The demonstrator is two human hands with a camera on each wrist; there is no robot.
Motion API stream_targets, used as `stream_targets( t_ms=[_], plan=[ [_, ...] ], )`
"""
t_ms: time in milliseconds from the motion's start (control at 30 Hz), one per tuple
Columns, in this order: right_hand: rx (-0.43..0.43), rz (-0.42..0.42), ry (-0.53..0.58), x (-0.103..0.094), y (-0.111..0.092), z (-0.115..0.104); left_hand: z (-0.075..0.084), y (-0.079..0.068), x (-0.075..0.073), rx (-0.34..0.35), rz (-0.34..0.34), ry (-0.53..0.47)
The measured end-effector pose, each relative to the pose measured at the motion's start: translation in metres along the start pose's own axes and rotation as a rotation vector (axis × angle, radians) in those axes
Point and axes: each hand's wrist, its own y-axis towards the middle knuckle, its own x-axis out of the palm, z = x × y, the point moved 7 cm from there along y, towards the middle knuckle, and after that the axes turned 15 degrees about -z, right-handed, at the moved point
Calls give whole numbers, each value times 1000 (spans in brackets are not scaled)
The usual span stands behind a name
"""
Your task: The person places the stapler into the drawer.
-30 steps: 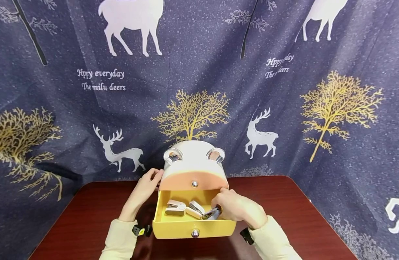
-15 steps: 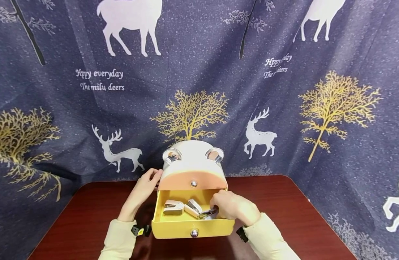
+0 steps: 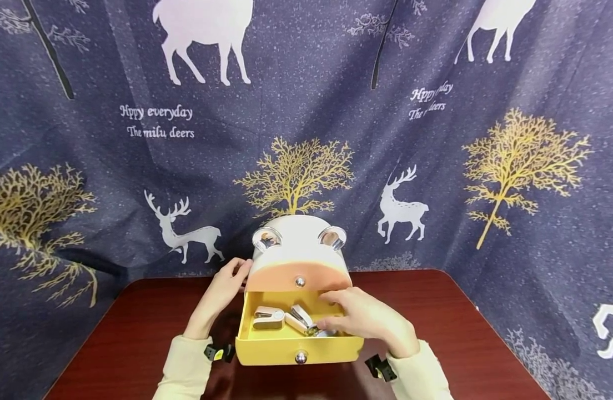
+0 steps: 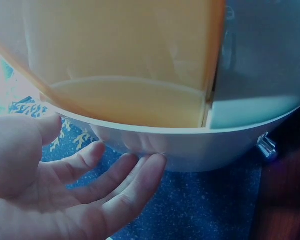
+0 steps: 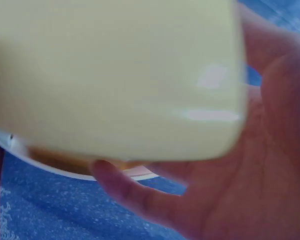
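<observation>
A white storage box (image 3: 299, 239) with a peach front and two round silver eyes stands on the table. Its yellow drawer (image 3: 269, 352) is pulled out. Inside lie a small pale stapler (image 3: 269, 320) on the left and another, its arm raised (image 3: 300, 316), in the middle. To the right is a small silvery object (image 3: 326, 333), partly hidden by my right hand (image 3: 368, 316); its kind cannot be told. That hand hovers over the drawer's right side, fingers spread and holding nothing. My left hand (image 3: 227, 280) touches the box's left side with relaxed fingers (image 4: 140, 187).
The box stands on a dark red table (image 3: 151, 328). Behind it hangs a blue cloth (image 3: 306, 100) with deer and trees. A silver knob (image 3: 301, 357) sits on the drawer front, and another knob (image 3: 300, 281) on the peach panel above.
My right hand has let go of the silvery object, lifted slightly and spread its fingers. The object now lies in the drawer. My left hand stays at the box's side.
</observation>
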Motion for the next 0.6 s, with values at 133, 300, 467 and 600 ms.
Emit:
stream_targets(
  t_ms=[133,300,467,600],
  plan=[
    [38,128,-42,-6,-15,-7,0,0,-1,-8,0,2],
    [57,328,-107,-8,-31,-15,0,0,0,-11,0,6],
    [-49,526,-258,-9,-41,-28,-1,1,1,-1,1,-3],
    [-142,614,-301,-6,-48,-37,-2,1,1,6,1,-10]
  ],
)
